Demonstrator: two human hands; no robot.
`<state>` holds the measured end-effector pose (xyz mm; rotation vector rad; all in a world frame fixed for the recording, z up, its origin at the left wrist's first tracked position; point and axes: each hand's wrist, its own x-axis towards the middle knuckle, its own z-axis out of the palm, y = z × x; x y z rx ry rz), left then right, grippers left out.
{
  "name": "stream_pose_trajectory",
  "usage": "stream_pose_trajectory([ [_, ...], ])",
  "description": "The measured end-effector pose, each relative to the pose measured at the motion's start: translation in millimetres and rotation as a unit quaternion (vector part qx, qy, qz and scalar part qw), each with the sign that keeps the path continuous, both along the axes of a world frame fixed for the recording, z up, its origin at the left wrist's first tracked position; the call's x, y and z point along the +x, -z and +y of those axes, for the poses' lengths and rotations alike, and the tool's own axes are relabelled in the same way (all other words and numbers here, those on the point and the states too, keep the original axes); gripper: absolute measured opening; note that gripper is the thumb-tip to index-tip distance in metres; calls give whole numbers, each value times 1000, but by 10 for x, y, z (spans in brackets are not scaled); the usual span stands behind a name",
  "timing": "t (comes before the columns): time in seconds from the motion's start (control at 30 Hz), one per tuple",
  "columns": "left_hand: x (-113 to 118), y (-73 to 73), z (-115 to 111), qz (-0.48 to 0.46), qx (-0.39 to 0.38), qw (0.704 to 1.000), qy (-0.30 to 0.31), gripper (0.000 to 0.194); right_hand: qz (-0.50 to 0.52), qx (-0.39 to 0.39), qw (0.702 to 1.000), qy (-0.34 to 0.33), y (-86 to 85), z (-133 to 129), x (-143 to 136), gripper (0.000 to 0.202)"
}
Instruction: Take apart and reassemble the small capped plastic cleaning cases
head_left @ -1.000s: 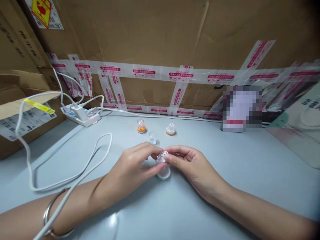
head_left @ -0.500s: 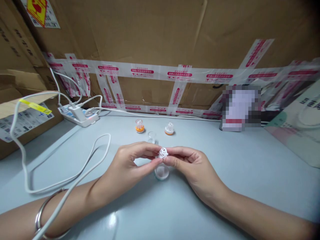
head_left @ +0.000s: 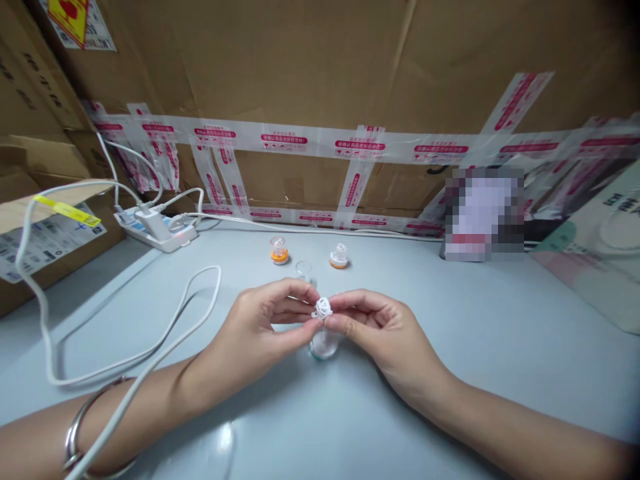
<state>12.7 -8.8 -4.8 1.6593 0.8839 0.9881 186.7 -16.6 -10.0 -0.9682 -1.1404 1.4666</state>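
Between the fingertips of both hands is a small white openwork plastic cage (head_left: 324, 307). My left hand (head_left: 267, 320) pinches its left side with thumb and fingers. On the opposite side, the thumb and index finger of my right hand (head_left: 387, 327) grip it too. Just below the fingers a round clear cup (head_left: 324, 349) stands on the table, its upper part partly covered. Behind my left fingertips sits another clear piece (head_left: 303, 270), partly hidden.
Farther back are a clear-topped piece with an orange base (head_left: 279, 255) and a white one with an orange rim (head_left: 339, 259). A power strip (head_left: 170, 239) and white cable (head_left: 45, 313) lie left. Cardboard boxes (head_left: 300, 67) wall the back; a pixelated object (head_left: 475, 217) stands right.
The white cage has shifted slightly left and turned a little in the fingertips. My left index finger has lifted slightly. The items on the table keep their places.
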Motion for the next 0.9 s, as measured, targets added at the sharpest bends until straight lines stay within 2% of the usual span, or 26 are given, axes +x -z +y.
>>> stream_pose_trajectory([
  [0.27,-8,6,-7,49,71,996,-33,15,-24,14,1000,-6,0,-13,1,14],
  [0.47,-3,2,-46,113,205,972,-36,9,3,-15,1000,-4,-1,-55,-11,12],
  [0.57,3,-3,-53,125,237,963,-38,7,-1,-17,1000,-12,-10,-64,-16,12],
  [0.73,-16,-37,-55,133,209,968,-29,10,-21,-10,1000,-10,-29,-62,-13,12],
  [0.9,-26,-100,-11,122,99,987,-16,9,-37,-12,999,-27,-34,-57,11,12],
])
